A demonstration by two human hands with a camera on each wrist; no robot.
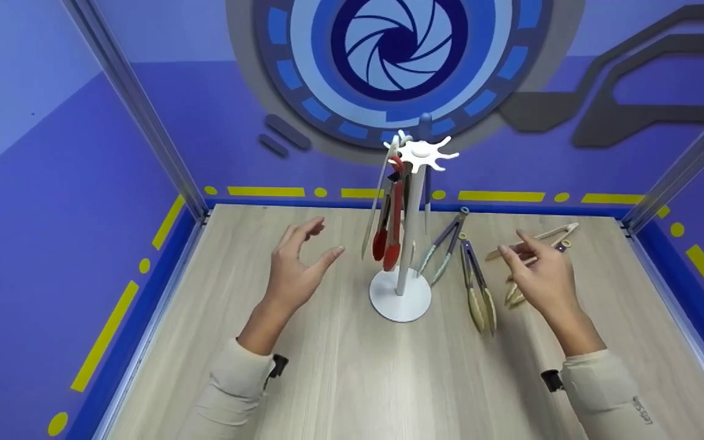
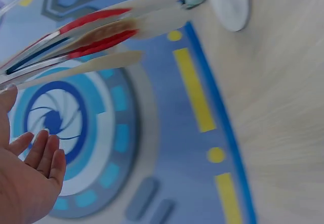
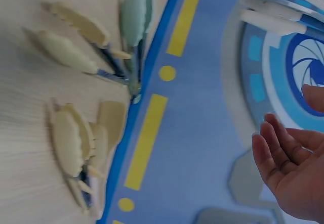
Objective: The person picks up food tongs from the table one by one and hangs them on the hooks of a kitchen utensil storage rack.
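The yellow-tipped tongs lie just left of the right hand, the nearer one, their long axis running from the counter's back edge towards the front, tips frontward. Both hands hang loosely bent and empty, thumbs apart from the fingers; the left hand is beyond the stand, nearer the left edge. I count four pairs on the counter: this one, one green-tipped, one cream-tipped and one wooden towards the right edge. One red-tipped pair hangs from the one stand (others hang there too, overlapping past my counting).
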